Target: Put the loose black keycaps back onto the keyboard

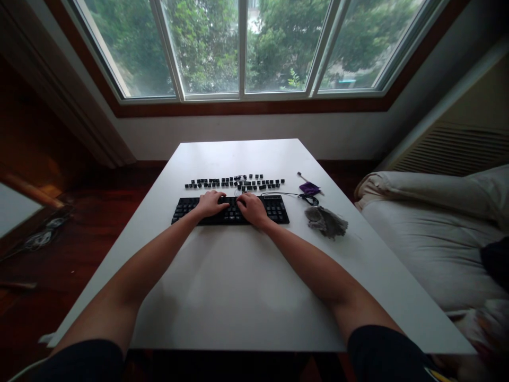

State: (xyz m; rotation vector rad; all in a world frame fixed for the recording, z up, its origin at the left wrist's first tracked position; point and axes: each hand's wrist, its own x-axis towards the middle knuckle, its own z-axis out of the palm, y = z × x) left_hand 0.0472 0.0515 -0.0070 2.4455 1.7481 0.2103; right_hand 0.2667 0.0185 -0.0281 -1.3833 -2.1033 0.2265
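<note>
A black keyboard (280, 213) lies on the white table, with both hands over its middle. My left hand (210, 203) rests on its left half, thumb and fingers apart. Just right of centre, my right hand (252, 208) is closed, fingertips pressed together at the upper key rows; whatever they grip is too small to make out. Behind the keyboard, several loose black keycaps (270, 183) stand in rough rows. The keyboard's cable (309, 199) runs off to the right in a coil.
Right of the keyboard lies a crumpled grey cloth (326, 222). Beyond it are a purple cloth or pouch (309, 188) and a thin stick-like brush (302, 176). A sofa (429, 233) flanks the white table (222, 297) on the right; a window is ahead.
</note>
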